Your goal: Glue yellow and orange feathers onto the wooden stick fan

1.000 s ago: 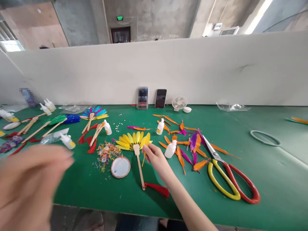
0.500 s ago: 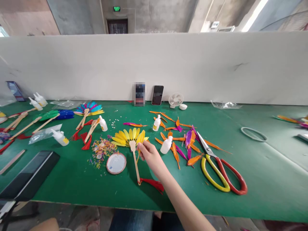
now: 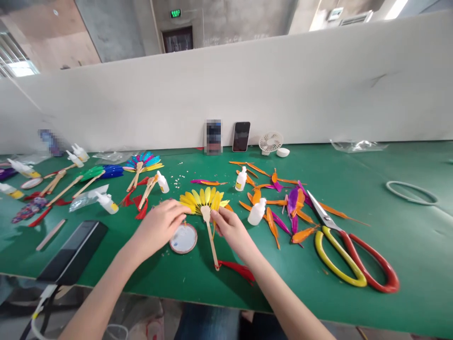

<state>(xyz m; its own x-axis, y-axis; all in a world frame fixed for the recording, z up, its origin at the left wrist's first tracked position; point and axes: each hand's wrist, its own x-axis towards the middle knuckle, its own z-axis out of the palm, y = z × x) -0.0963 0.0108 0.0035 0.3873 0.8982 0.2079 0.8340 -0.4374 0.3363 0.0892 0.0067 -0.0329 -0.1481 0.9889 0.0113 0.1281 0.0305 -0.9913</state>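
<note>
A yellow feather fan (image 3: 203,196) lies on the green table in front of me, its wooden handle (image 3: 211,241) pointing toward me with a red tassel (image 3: 238,270) at the end. My right hand (image 3: 228,224) pinches a yellow feather (image 3: 215,203) at the right side of the fan's head. At the fan's left edge is my left hand (image 3: 164,222), fingers curled together, tips by the outer feathers; what they hold, if anything, is hidden. Just below those fingertips sits a round white lid (image 3: 184,238) with a reddish rim.
Large scissors (image 3: 341,236) with yellow and red handles lie to the right, beside scattered orange and purple feathers (image 3: 292,203). White glue bottles (image 3: 257,211) stand nearby. Finished-looking fans (image 3: 141,165), a black device (image 3: 74,250), a small fan (image 3: 271,141) and a phone (image 3: 241,137) are around.
My left hand has come in from the lower left to the fan's left edge, covering the colourful scraps. My right hand stays at the feather. The view has turned slightly left.
</note>
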